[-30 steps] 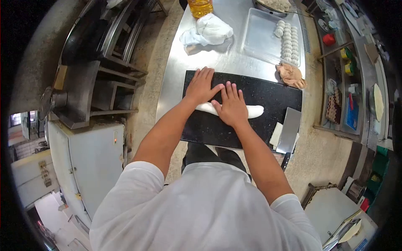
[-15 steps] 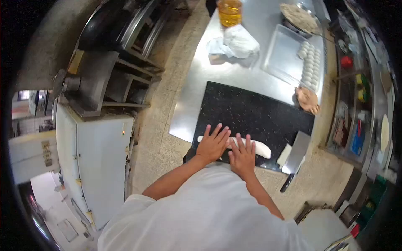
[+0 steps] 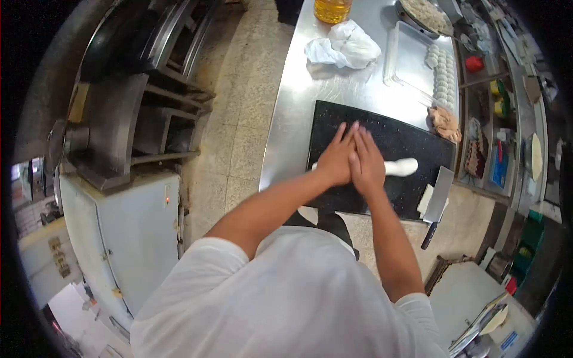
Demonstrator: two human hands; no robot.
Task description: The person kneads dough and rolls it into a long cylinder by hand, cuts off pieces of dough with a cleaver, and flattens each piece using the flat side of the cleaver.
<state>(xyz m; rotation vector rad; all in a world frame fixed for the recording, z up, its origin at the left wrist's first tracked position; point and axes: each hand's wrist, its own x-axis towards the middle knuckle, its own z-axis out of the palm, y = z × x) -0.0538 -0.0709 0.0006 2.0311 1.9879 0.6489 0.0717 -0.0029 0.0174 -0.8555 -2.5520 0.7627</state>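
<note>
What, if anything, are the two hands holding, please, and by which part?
Nothing appears gripped: the left hand and right hand, fingers extended, lie together over the middle of the white dough roll.

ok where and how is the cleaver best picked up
Probably by the cleaver's black handle, from the person's near right: the blade lies at the right edge of the board, while the handle juts past its near corner, seemingly free to grasp.
</note>
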